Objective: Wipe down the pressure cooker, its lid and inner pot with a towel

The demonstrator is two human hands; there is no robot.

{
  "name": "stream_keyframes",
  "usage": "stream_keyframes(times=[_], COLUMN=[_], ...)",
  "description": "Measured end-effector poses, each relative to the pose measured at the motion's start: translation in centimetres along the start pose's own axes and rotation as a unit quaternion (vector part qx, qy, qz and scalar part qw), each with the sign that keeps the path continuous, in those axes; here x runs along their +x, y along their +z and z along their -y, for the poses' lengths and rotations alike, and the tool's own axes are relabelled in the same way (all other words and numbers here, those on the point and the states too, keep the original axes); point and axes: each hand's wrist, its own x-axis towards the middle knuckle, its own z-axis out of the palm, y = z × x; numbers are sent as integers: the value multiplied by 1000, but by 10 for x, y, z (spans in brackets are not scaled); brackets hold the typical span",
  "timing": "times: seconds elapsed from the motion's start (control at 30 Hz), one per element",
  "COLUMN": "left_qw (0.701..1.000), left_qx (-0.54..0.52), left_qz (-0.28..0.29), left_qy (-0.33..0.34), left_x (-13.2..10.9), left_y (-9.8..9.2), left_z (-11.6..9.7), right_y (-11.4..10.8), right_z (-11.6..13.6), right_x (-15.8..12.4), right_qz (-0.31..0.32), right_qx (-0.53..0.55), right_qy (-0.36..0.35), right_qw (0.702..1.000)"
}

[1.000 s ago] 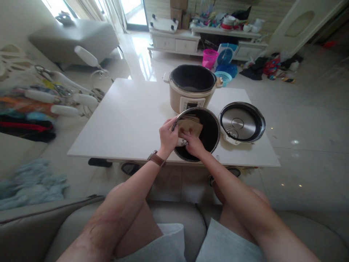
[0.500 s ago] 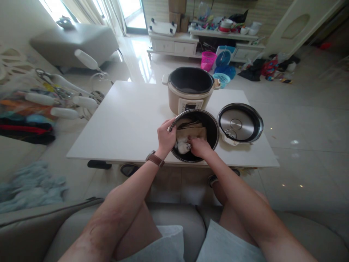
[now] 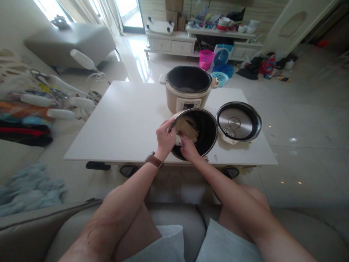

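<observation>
A dark inner pot (image 3: pixel 208 131) is tilted toward me at the front of the white table (image 3: pixel 122 120). My left hand (image 3: pixel 165 139) grips its left rim, fingers closed over the edge. Inside the pot, my right hand (image 3: pixel 189 148) is closed on a bunched tan and white cloth (image 3: pixel 188 129) against the left part of the inner wall. Its fingertips are partly hidden by the cloth. Just behind the pot stands a beige electric pressure cooker (image 3: pixel 174 97), uncovered, with a panel on its front. The cooker's lid (image 3: pixel 236 123) lies upside down to the right.
Beyond the table are a pink basket (image 3: pixel 206 60), a light blue basket (image 3: pixel 219 78) and a low white cabinet (image 3: pixel 161 45) with things on it. A lamp with white shades (image 3: pixel 62 114) is at left. The grey sofa (image 3: pixel 174 218) is beneath me.
My right hand has moved left inside the pot with the cloth, which is now more bunched. My left hand stays on the rim. The whole view has shifted slightly.
</observation>
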Motion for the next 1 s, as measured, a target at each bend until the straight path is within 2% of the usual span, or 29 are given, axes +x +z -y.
stream_keyframes(times=[0.1,0.2,0.3,0.37,0.43,0.53,0.6,0.67,0.73,0.83,0.93,1.0], left_qw=[1000,1000,999,999,1000,1000,1000,1000,1000,999,999,999], left_qx=[-1,-14,-27,-28,-25,-8,6,13,10,-2,-3,3], left_qz=[7,8,12,15,14,4,-5,-5,7,27,28,23], left_qy=[1,9,14,10,7,2,-4,-6,2,24,36,41], left_x=[0,-1,-2,-3,-4,-4,-3,-2,-2,-4,-5,-6], left_y=[1,4,7,9,9,6,3,1,1,2,4,4], left_z=[1,2,0,-2,-4,-4,-3,-2,-2,-3,-5,-5], right_y=[-12,-24,-29,-30,-31,-38,-48,-58,-67,-74,-74,-70], right_z=[-6,-16,-25,-25,-20,-7,-2,2,5,10,16,16], right_x=[3,10,19,22,22,19,17,15,14,11,7,5], right_qz=[9,-18,-65,-65,-14,112,180,218,223,195,197,220], right_qx=[-74,-107,-64,-22,-2,-45,-116,-199,-283,-379,-391,-356], right_qy=[8,23,14,-15,-50,-63,-20,46,93,105,129,138], right_qw=[997,994,996,998,999,991,977,954,928,899,890,898])
